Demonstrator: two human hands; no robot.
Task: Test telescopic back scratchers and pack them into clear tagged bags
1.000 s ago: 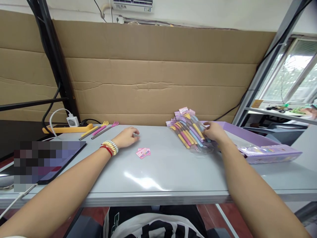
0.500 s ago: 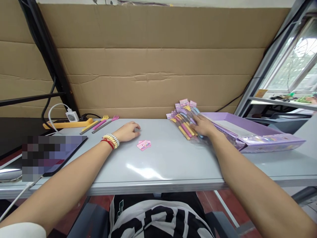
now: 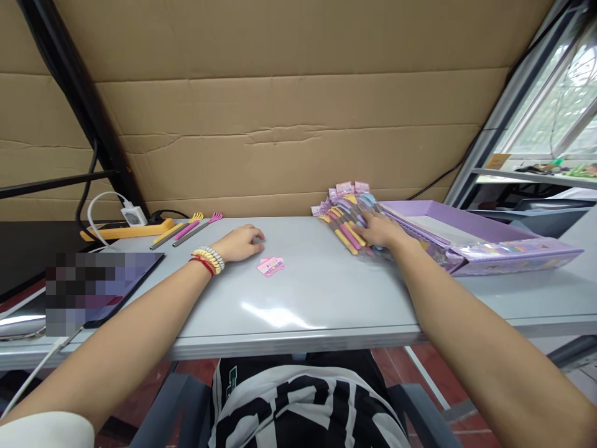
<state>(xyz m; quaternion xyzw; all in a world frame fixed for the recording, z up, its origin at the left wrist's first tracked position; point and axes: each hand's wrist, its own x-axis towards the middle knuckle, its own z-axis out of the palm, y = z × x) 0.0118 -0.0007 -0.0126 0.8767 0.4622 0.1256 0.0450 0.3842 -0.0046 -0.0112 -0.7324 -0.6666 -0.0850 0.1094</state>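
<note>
My right hand (image 3: 382,229) lies flat on a stack of clear bags of pastel forks (image 3: 345,214) with pink header cards, at the far right of the grey table (image 3: 326,298). My left hand (image 3: 240,242), with beaded bracelets at the wrist, rests loosely curled on the table and holds nothing. A small pink card (image 3: 271,266) lies just right of it. Two loose forks, one yellow (image 3: 177,229) and one pink (image 3: 198,226), lie at the back left.
A purple box lid (image 3: 485,246) sits right of the bags. A tablet (image 3: 107,283) lies at the left front edge, an orange power strip (image 3: 125,231) with a white charger behind it. A cardboard wall backs the table.
My right hand slid forward from the near end of the bag stack onto its middle and flattened. The camera tilted downward. My left hand stayed put.
</note>
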